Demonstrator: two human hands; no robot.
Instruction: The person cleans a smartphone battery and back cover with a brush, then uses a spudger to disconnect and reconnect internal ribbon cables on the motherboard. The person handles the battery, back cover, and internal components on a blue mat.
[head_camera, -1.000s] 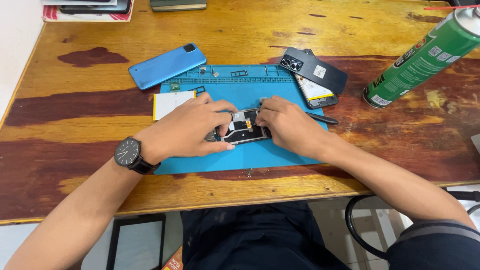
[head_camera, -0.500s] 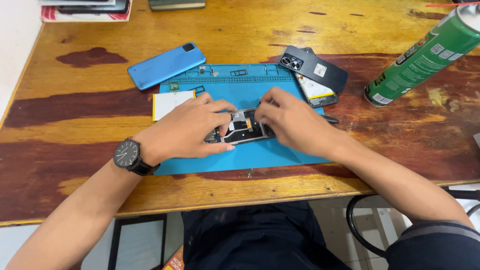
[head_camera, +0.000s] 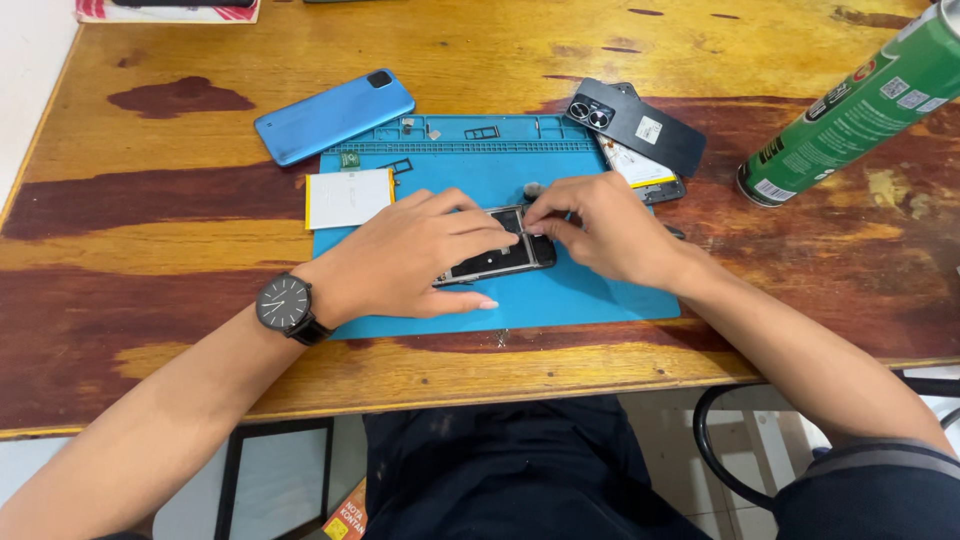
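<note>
An opened black phone (head_camera: 503, 256) lies on a blue work mat (head_camera: 580, 295) in the middle of a wooden table (head_camera: 150, 230). My left hand (head_camera: 405, 255), with a black wristwatch (head_camera: 285, 305) on its wrist, lies flat over the phone's left part and holds it down. My right hand (head_camera: 600, 225) is at the phone's upper right end, thumb and forefinger pinched together on something small there. What they pinch is too small to tell.
A blue phone (head_camera: 335, 115) lies face down at the mat's upper left. A white flat battery (head_camera: 348, 198) rests on the mat's left edge. A black back cover (head_camera: 640, 125) lies over another phone body at the upper right. A green spray can (head_camera: 860, 105) lies at the far right.
Both hands stay on the opened phone. My right hand's fingers have shifted slightly toward the phone's upper end. The view has tilted down a little.
</note>
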